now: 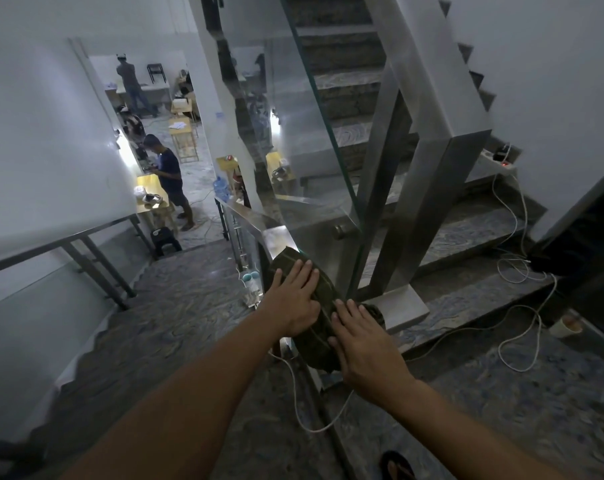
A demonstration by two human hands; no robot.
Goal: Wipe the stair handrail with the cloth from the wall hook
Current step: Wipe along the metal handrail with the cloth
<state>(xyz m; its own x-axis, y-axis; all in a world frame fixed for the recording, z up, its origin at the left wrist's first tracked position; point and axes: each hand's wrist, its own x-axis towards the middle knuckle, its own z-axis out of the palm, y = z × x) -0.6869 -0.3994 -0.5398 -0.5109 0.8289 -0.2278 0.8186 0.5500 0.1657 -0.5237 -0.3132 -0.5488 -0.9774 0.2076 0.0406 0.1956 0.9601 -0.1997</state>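
Note:
A dark green cloth [323, 308] lies draped over the metal stair handrail [255, 223] near the landing corner. My left hand [295, 299] presses flat on the cloth's upper left part, fingers together and stretched out. My right hand [363, 344] rests flat on the lower right part of the same cloth, fingers slightly spread. Both palms hold the cloth down on the rail. The rail under the cloth is hidden; its shiny top shows beyond the cloth, running down toward the lower floor.
A glass panel [314, 140] and steel posts [428, 202] rise just past the cloth. White cables [515, 271] trail over the steps at right, and a cup [567, 327] stands there. Stairs descend left toward a room with two persons [170, 174]. A wall rail [68, 240] runs at left.

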